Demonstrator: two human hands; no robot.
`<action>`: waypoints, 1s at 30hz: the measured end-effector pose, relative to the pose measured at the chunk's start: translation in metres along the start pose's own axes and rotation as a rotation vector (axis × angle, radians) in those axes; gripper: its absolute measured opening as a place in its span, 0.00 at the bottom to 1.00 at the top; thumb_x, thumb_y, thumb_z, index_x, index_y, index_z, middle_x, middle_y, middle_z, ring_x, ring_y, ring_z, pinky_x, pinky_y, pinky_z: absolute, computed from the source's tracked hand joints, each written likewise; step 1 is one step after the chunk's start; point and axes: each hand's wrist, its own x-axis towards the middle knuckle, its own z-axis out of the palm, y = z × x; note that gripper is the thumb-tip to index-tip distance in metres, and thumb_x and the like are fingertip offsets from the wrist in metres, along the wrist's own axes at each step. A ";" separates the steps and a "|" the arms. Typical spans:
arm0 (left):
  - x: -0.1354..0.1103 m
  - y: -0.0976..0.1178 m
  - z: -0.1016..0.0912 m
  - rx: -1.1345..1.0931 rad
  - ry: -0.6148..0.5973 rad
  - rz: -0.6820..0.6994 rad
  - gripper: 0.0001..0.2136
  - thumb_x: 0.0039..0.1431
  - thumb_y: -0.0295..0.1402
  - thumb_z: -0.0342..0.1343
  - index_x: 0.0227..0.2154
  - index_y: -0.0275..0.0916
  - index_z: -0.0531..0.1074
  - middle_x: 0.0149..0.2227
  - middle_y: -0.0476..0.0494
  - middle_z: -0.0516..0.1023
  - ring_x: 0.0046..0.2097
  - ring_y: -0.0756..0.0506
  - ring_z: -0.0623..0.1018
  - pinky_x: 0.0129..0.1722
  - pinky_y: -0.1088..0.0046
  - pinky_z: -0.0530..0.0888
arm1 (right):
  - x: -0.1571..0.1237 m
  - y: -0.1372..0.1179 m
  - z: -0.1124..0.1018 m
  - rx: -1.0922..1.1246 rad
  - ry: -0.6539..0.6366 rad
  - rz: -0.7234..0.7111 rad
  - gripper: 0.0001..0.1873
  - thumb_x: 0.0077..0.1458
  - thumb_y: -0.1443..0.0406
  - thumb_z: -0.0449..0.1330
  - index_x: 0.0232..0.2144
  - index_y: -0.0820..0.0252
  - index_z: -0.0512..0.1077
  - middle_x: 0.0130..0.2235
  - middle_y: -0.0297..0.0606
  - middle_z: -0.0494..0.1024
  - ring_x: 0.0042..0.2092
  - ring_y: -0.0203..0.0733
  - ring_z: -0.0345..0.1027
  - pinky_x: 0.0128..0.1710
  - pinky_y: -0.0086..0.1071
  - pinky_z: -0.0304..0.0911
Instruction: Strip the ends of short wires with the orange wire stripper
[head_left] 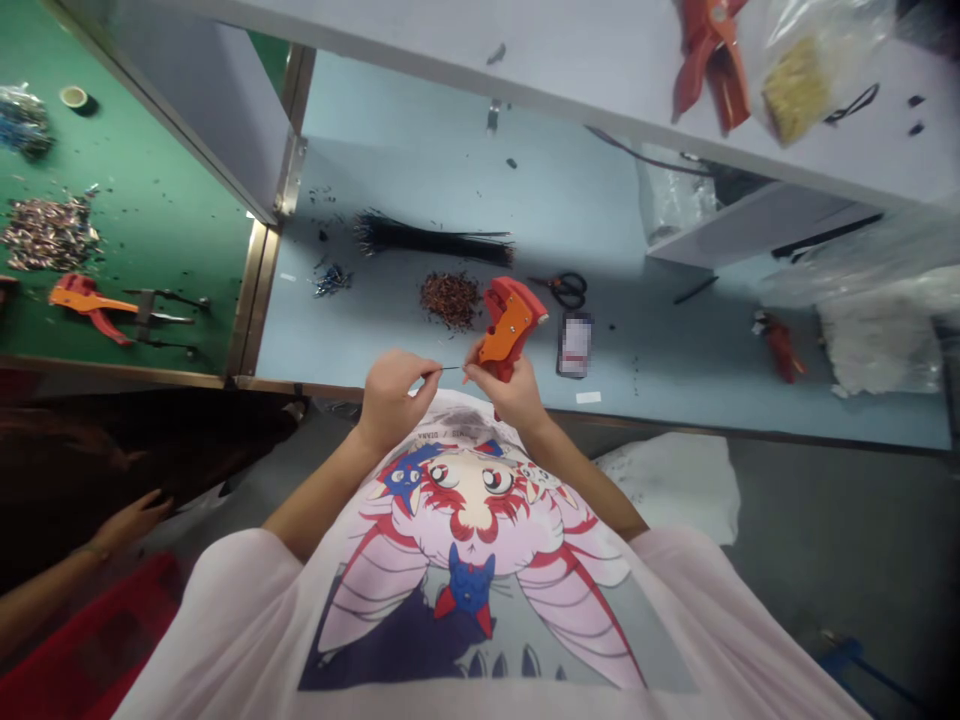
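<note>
Showing which grip?
Pinching a thin wire [450, 368] together in the left hand [391, 402]; clamping orange crimping pliers [508, 325] in the right hand [510, 392].
Placing both where?
Raising both just above the front edge of the pale blue workbench [660, 422], wire tip beside the pliers.

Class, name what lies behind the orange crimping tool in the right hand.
Behind the orange crimping tool, a heap of small copper-coloured pieces and black-handled scissors lie on the blue bench. The bench beneath is hidden by it and the right hand.
</note>
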 end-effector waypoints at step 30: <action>0.009 -0.021 0.002 -0.435 0.135 -0.593 0.06 0.52 0.33 0.58 0.32 0.38 0.75 0.27 0.49 0.76 0.28 0.52 0.72 0.31 0.76 0.68 | 0.016 0.034 -0.032 0.153 -0.293 0.493 0.18 0.44 0.62 0.64 0.37 0.62 0.65 0.33 0.38 0.74 0.31 0.39 0.70 0.32 0.36 0.68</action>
